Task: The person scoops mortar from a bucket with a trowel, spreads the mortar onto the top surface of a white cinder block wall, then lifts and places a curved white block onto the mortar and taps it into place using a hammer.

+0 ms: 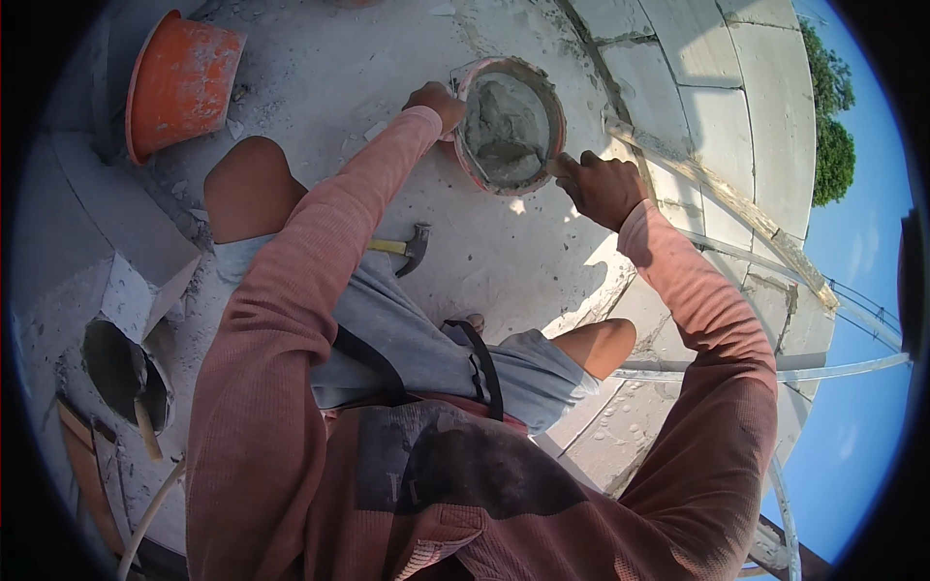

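A round bucket (463,160) of wet grey mortar (504,116) stands on the dusty floor ahead of me, its reddish side smeared with cement. My left hand (436,105) is closed on the bucket's left rim. At the right rim, my right hand (603,187) is wrapped around the short handle of what looks like a trowel (557,167). Its blade is not clearly visible; the mortar seems to cover it. Between my knees and the bucket lies a claw hammer (415,249) with a yellowish handle, touched by neither hand.
An orange tub (184,87) rests tipped on its side at the far left. Lower left is a dark, mortar-stained container (116,368) with a wooden-handled tool (147,426). A pale block wall (717,126) runs along the right, with a wooden batten (736,208) leaning across it.
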`<state>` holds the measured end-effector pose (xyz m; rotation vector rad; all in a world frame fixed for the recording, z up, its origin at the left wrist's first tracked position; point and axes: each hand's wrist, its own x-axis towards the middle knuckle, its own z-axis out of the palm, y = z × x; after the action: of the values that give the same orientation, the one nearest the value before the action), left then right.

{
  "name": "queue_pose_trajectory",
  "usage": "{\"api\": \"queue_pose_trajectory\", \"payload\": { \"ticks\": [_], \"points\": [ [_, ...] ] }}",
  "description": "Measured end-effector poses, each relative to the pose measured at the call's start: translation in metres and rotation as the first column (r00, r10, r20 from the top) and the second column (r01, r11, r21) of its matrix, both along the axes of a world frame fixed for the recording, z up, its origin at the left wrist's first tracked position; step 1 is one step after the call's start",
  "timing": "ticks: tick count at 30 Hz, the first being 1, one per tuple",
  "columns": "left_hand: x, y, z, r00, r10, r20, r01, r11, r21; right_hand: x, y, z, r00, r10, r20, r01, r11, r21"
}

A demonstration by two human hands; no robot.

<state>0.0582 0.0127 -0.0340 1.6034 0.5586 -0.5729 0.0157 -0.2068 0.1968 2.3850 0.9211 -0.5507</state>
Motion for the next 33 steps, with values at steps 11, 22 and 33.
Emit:
{"api": "queue_pose_trajectory", "payload": {
  "ticks": [11,22,33],
  "points": [
    [-0.002,0.01,0.005,0.999,0.009,-0.05,-0.012,0.999,-0.05,0.056,-0.007,0.04,0.907,-0.401,-0.13,0.413,0.907,0.081],
    [-0.007,0.01,0.031,1.0,-0.019,-0.013,0.02,0.999,0.041,0.103,0.003,0.005,0.9,-0.435,-0.029,0.428,0.895,-0.123],
    [-0.005,0.016,0.031,0.997,0.021,-0.073,-0.031,0.991,-0.134,0.004,0.03,-0.043,0.993,-0.097,0.06,0.093,0.994,0.061]
  ]
}}
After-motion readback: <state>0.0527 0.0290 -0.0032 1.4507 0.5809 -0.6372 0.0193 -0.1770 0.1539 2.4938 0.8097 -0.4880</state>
